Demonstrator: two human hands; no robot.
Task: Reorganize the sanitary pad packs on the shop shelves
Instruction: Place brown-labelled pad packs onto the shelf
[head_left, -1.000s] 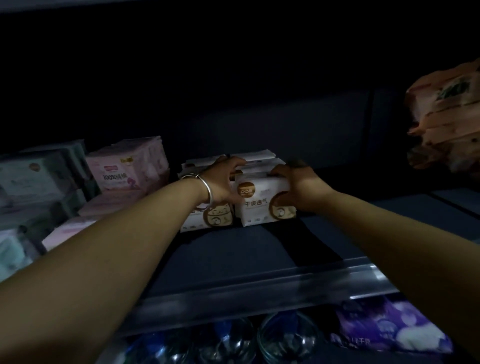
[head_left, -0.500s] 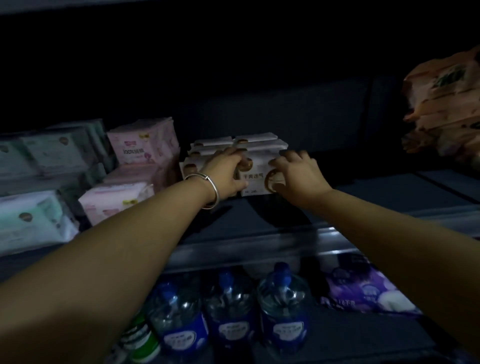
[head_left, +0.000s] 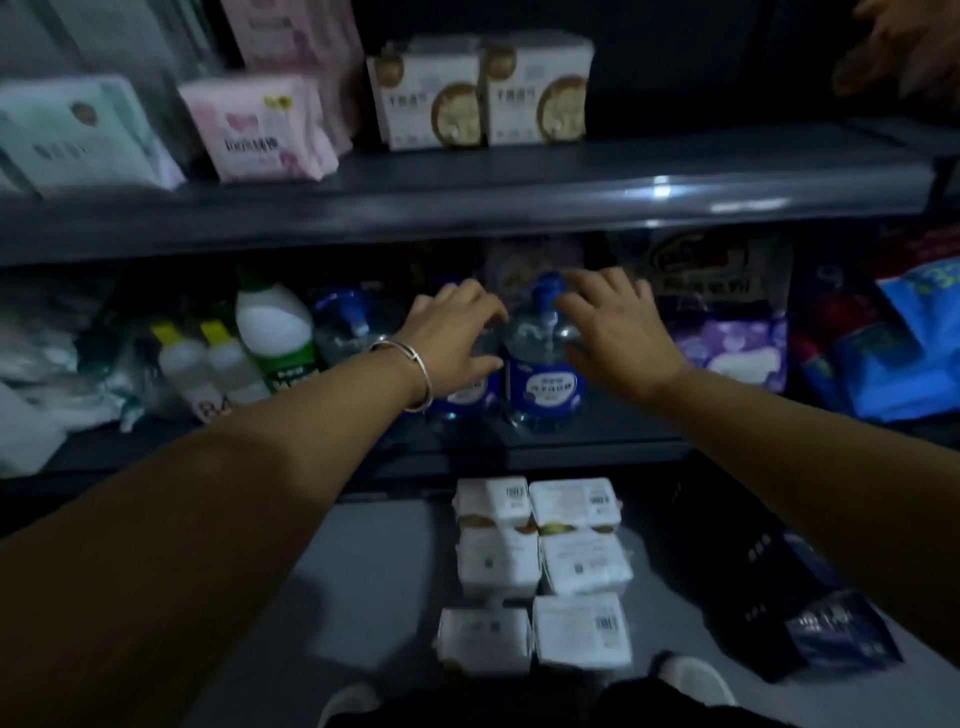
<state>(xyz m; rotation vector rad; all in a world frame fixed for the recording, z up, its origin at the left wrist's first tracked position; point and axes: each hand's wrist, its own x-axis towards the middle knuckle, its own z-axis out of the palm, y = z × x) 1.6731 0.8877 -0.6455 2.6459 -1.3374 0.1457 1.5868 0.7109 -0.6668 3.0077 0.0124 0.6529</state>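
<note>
Hands first: we see the left hand (head_left: 457, 332) spread in front of the lower shelf (head_left: 519, 447), fingers loosely apart and slightly bent, gripping nothing; a thin metal bangle (head_left: 415, 374) circles its wrist. The right hand (head_left: 618, 327) is likewise open, fingers fanned. Between the two stands a clear plastic bottle (head_left: 540, 374) with a blue cap and blue label; whether either hand touches it we cannot tell, since the frame is blurred.

On the upper shelf (head_left: 467, 202), whose front edge is smooth and glossy, we find two boxy white pad packs (head_left: 483, 98) standing upright side by side, each with a round tan emblem. To their left sits a soft pink pad pack (head_left: 260, 130), and further left a pale green pad pack (head_left: 78, 135), both in pillowy plastic wrap.

On the floor (head_left: 363, 571) beneath the hands lie six white packs (head_left: 540, 566) in two columns of three, lying flat and touching, with barcodes on their faces.

The lower shelf also carries a white bottle with a green label (head_left: 275, 332) beside small yellow-capped bottles (head_left: 202, 358), and to the right a purple pad pack (head_left: 732, 348) of crinkled film.
</note>
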